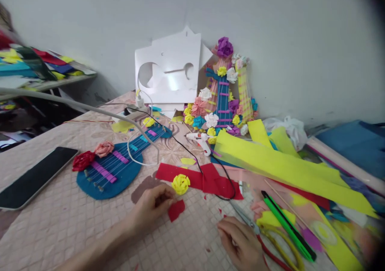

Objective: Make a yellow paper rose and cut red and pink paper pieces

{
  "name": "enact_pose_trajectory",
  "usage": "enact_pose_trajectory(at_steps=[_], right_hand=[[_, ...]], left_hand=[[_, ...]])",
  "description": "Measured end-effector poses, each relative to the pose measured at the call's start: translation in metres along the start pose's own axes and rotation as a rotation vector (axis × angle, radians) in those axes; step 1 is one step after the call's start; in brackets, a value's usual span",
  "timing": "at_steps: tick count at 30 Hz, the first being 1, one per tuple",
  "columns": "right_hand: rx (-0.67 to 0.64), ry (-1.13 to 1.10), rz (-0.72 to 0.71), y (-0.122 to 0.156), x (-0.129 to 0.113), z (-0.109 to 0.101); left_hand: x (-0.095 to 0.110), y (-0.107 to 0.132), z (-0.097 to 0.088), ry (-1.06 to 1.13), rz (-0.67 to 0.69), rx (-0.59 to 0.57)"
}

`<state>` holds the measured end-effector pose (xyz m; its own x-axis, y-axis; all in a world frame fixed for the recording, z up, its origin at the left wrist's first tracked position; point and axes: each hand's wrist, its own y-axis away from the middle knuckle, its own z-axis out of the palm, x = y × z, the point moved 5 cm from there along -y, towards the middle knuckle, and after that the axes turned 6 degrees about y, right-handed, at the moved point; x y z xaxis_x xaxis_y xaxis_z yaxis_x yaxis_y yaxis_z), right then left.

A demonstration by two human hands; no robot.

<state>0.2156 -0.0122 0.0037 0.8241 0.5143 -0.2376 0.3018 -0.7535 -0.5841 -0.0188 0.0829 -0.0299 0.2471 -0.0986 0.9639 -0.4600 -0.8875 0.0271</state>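
Our left hand (152, 207) fingertips pinch red felt scrap (176, 210), just below yellow felt rose (181, 183). Our right hand (240, 243) fingers curled by scissors (255, 229); can't tell if gripping.

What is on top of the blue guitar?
A red rose and a pink rose sit on the blue guitar, with purple strips and a white cable looping across. The cloth beneath is hidden.

A phone (33, 178), blue felt guitar (114, 168), glue gun (200, 139).
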Motion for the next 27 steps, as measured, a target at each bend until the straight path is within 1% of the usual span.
enact_pose_trajectory(at_steps=[2, 6, 10, 11, 15, 19, 24, 27], right_hand=[[-0.032, -0.021, 0.023, 0.003, 0.0, 0.002], [-0.058, -0.103, 0.085, 0.007, 0.003, 0.004], [-0.053, -0.2, 0.128, 0.005, 0.005, 0.005], [-0.055, -0.219, 0.133, 0.004, 0.005, 0.005], [-0.06, -0.266, 0.136, 0.005, 0.005, 0.004], [-0.051, -0.306, 0.167, 0.009, 0.007, 0.006], [-0.063, -0.332, 0.14, 0.01, 0.006, 0.015], [-0.05, -0.338, 0.1, 0.009, 0.002, 0.016]], left_hand=[[0.001, 0.001, -0.002, -0.029, 0.029, 0.053], [0.007, 0.001, -0.007, -0.206, 0.11, 0.208], [0.013, 0.001, -0.011, -0.362, 0.214, 0.294], [0.013, 0.001, -0.012, -0.379, 0.218, 0.31], [0.008, 0.001, -0.017, -0.302, 0.136, 0.364], [0.01, 0.003, -0.023, -0.319, 0.161, 0.453], [0.01, 0.002, -0.024, -0.345, 0.168, 0.446], [0.011, 0.007, -0.021, -0.371, 0.223, 0.477]])
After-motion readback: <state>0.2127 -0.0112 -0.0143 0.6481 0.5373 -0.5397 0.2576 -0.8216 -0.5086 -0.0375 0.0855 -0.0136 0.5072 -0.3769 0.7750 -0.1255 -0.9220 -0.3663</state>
